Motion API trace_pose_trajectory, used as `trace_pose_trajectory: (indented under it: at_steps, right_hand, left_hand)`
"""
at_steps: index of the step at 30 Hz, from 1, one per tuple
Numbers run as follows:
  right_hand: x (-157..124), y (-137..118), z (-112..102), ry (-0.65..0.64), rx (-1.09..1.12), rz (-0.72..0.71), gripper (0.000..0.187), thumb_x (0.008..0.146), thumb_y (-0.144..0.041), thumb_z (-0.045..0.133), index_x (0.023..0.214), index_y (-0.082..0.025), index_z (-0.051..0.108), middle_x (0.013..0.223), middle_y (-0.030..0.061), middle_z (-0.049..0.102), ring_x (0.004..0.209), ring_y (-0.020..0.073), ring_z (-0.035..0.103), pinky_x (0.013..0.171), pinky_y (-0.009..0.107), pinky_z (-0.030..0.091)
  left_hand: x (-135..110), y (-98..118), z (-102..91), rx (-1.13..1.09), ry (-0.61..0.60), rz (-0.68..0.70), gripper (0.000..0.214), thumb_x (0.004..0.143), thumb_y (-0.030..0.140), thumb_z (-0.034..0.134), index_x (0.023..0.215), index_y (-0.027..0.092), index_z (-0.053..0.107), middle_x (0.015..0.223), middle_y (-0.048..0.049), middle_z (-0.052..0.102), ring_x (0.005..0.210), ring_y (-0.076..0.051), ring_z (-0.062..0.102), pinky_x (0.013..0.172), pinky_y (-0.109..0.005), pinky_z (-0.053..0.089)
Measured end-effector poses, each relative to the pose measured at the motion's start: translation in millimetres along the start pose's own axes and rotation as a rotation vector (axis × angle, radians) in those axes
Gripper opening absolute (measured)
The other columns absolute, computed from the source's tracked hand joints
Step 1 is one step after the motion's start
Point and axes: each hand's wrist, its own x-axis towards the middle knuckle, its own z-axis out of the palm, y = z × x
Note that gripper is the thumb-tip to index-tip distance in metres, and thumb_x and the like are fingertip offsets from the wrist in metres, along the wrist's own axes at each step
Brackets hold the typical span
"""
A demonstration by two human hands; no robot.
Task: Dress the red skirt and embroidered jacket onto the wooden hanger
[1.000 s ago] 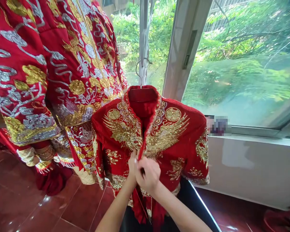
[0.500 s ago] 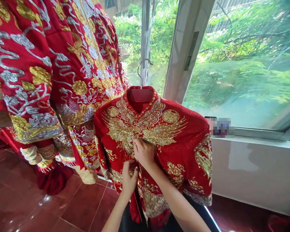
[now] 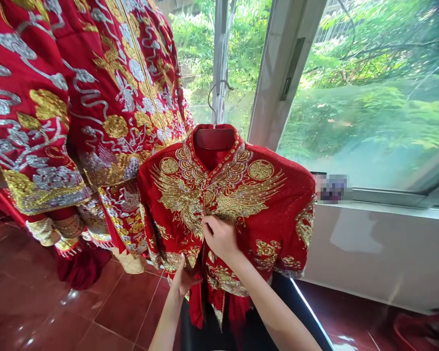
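A red jacket point(image 3: 274, 190) with gold and silver embroidery hangs upright on a hanger point(image 3: 215, 138), facing me. My right hand point(image 3: 219, 238) is closed on its front edge at mid-chest, just below the gold winged motif; the fingertips and the bit of cloth in them are partly hidden. Lower down, my left hand point(image 3: 185, 279) grips the other front panel near the hem, with some fingers out of sight. Below the right hand the two front edges lie apart, and red strips hang underneath.
Larger red embroidered garments point(image 3: 109, 112) hang close on the left. Behind the jacket is a window point(image 3: 366, 126) with its frame and sill. A blurred-out item point(image 3: 332, 187) lies on the sill. Below are a dark surface point(image 3: 278, 312) and red floor tiles point(image 3: 113, 312).
My left hand has moved down and slightly left, away from the right hand. The right hand stays on the front edge. The jacket's lower part has lifted and shifted.
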Motion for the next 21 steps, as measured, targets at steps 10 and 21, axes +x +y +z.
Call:
trace_pose_trajectory:
  at_steps: [10, 21]
  right_hand:
    - [8, -22, 23, 0.017, -0.18, 0.0, 0.025, 0.091, -0.01, 0.041, 0.08, -0.019, 0.062, 0.062, -0.0004, 0.06, 0.051, 0.0107, 0.049, 0.053, 0.026, 0.031]
    - [-6, 30, 35, -0.092, -0.36, 0.101, 0.026, 0.093, -0.012, 0.041, 0.093, -0.02, 0.066, 0.074, 0.0039, 0.063, 0.064, 0.0157, 0.052, 0.064, 0.029, 0.035]
  left_hand:
    - [-25, -65, 32.8, 0.039, -0.153, -0.192, 0.044, 0.079, 0.039, 0.066, 0.115, 0.015, 0.065, 0.098, -0.0132, 0.073, 0.098, -0.032, 0.068, 0.092, -0.045, 0.051]
    - [-66, -111, 45.4, -0.039, 0.089, 0.378, 0.056, 0.07, 0.05, 0.074, 0.118, 0.023, 0.06, 0.118, -0.0093, 0.067, 0.113, -0.027, 0.062, 0.094, -0.039, 0.052]
